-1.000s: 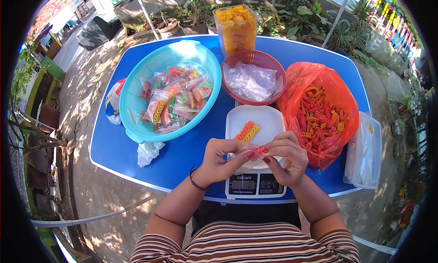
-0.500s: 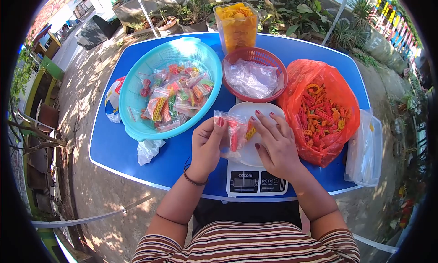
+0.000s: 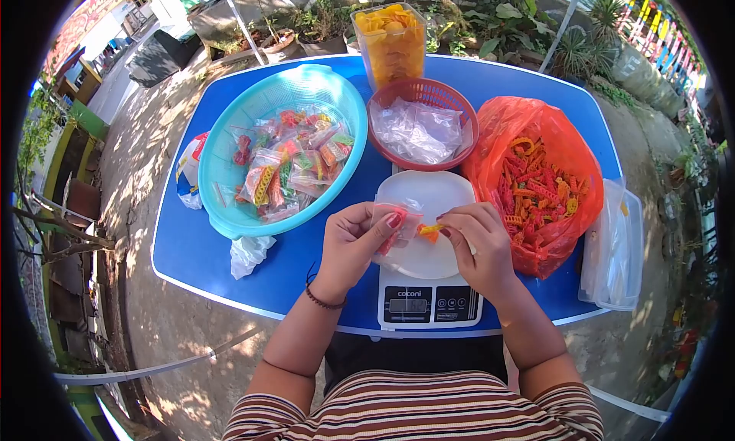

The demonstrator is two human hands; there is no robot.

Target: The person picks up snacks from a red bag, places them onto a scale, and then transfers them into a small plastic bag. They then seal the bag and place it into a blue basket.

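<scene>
Between its thumb and fingers, my left hand (image 3: 356,238) grips a small clear plastic bag (image 3: 403,220) with red snack pieces inside. My right hand (image 3: 476,242) pinches an orange-yellow snack piece (image 3: 430,231) close to the bag's right side. Both hands are above the white round plate (image 3: 429,190) of a kitchen scale (image 3: 430,305); the figures on its display are hard to read. To the right, an open red plastic bag (image 3: 528,115) holds many loose red and orange crinkled snack pieces (image 3: 540,192).
A turquoise basket (image 3: 222,112) with several filled packets stands left. Behind the scale is a red basket (image 3: 472,146) of clear bags. A tub (image 3: 390,47) of yellow chips stands behind it. A clear container (image 3: 612,249) sits at the blue table's (image 3: 306,288) right edge.
My right hand has gone from spread fingers over the plate to pinching a snack piece. The small bag in my left hand has tilted and turned slightly.
</scene>
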